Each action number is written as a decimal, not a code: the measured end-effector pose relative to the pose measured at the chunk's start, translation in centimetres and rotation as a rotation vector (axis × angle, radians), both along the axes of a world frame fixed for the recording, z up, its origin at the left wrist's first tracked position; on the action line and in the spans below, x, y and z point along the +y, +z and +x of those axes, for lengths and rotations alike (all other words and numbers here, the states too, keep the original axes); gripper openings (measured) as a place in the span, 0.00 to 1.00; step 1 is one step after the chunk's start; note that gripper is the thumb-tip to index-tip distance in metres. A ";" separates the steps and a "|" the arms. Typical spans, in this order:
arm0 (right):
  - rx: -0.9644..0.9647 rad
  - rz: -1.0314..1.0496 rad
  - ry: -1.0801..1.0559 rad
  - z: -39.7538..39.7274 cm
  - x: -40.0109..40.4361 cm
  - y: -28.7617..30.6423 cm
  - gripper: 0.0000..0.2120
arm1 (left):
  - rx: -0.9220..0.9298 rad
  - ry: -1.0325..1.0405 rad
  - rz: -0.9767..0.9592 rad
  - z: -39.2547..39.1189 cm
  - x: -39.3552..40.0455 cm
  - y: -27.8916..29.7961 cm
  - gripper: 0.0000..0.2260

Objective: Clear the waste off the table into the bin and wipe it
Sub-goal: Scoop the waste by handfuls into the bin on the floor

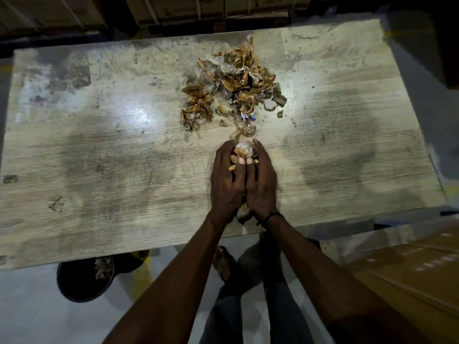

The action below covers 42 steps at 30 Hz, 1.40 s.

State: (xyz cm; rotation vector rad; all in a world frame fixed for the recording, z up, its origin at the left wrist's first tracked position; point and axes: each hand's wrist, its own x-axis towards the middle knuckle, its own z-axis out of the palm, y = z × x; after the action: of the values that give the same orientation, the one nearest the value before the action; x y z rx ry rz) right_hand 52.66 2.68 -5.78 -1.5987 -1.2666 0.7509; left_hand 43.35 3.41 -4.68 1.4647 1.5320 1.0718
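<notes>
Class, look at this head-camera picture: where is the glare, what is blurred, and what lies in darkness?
Head view: glare whitens the table left of the waste pile; the cupped hands, left and right, look slightly motion-blurred; the bin and far boxes lie dim; wide-angle distortion bows the table's edges.

One bench (99,150) carries one waste pile (233,80). Two hands, left hand (227,180) and right hand (260,181), meet above the bench. One bin (82,281) stands below its near edge.
</notes>
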 end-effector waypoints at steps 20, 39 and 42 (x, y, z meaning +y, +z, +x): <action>0.018 0.131 -0.091 -0.4 -1.7 0.4 0.23 | 0.155 -0.044 0.002 0.0 0.1 -0.3 0.22; 0.353 -0.100 -0.096 -1.2 -0.1 -1.3 0.22 | -0.376 0.118 -0.101 3.8 -1.4 3.2 0.27; 0.400 -0.036 -0.163 0.2 -0.2 0.0 0.18 | -0.427 0.222 -0.071 4.2 -1.7 1.5 0.19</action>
State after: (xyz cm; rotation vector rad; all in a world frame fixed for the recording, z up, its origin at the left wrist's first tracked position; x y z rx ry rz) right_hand 52.87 2.44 -5.82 -1.4676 -0.8298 0.9374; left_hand 47.59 1.70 -3.18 0.9532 1.4236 1.3439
